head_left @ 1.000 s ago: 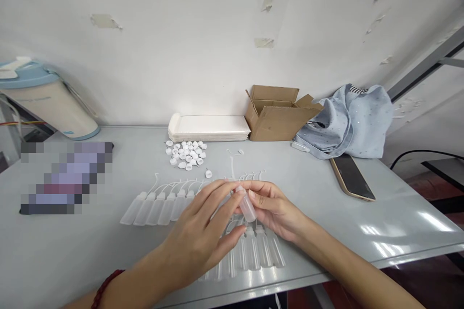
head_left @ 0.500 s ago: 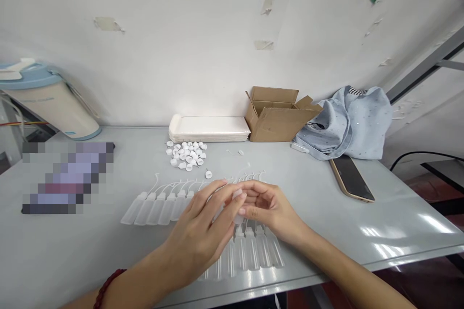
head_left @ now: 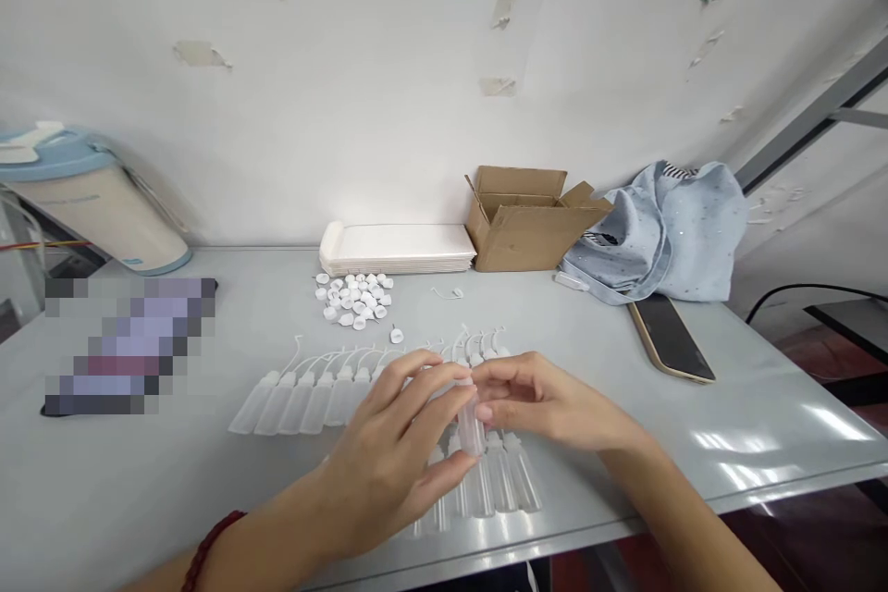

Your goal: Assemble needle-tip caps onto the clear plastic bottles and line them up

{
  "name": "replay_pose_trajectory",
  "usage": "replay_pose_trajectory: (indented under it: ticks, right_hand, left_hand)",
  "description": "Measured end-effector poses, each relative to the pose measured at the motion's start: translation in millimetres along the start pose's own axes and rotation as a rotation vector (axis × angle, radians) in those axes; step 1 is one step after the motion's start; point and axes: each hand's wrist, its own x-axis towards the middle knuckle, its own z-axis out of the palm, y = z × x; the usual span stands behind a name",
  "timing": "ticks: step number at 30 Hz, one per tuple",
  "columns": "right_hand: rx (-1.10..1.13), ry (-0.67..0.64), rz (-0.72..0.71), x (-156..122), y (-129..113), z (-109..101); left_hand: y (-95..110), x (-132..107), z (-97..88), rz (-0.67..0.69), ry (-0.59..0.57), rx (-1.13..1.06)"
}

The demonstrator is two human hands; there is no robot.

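A small translucent squeeze bottle [head_left: 471,430] is upright between my hands, above the table. My left hand [head_left: 388,444] grips it from the left, thumb low on its body and fingers near its top. My right hand [head_left: 555,402] pinches it near the neck from the right; the fingertips partly hide the neck. Behind my left hand lies a row of similar bottles [head_left: 295,405] with thin curved tubes at their tops. Another row of clear bottles [head_left: 500,476] lies nearer the front edge, partly covered by my left hand.
White caps [head_left: 357,301] lie in a pile, with one loose cap [head_left: 396,335] nearer me. White padded envelopes [head_left: 402,247], an open cardboard box [head_left: 531,236] and a blue cloth bag [head_left: 694,240] line the wall. A phone [head_left: 670,338] lies right; a tumbler [head_left: 117,213] stands left.
The bottle, mostly hidden by my fingers before, now shows its body upright. My left thumb has moved down its side, and my right hand has shifted slightly right.
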Motion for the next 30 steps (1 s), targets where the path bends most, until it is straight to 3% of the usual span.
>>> replay_pose_trajectory:
  ticks: [4,7,13,18,22,30]
  right_hand:
    - [-0.463,-0.165,0.03,-18.3,-10.6,-22.8]
    - [-0.634,-0.236,-0.006,-29.4,-12.8,-34.8]
    - [-0.652,-0.349,0.084,-43.5,-12.0,-48.0]
    - [-0.622,-0.303,0.178,-50.5,-15.3,-55.5]
    - [-0.595,-0.237,0.269,-51.1,-16.2,-60.5]
    - [-0.62,-0.297,0.337,-36.9,-3.8,-57.7]
  left_hand:
    - [11.4,13.0,5.5,0.026,-0.144,-0.091]
    - [21.2,25.3,13.3,0.073,-0.238,-0.165]
    - [38.5,34.0,34.0,-0.007,-0.402,-0.314]
    - [45.9,32.8,44.5,-0.028,-0.544,-0.298]
    - [47.5,36.2,50.7,-0.075,-0.577,-0.19]
    - [51.5,35.4,58.5,-0.096,-0.594,0.058]
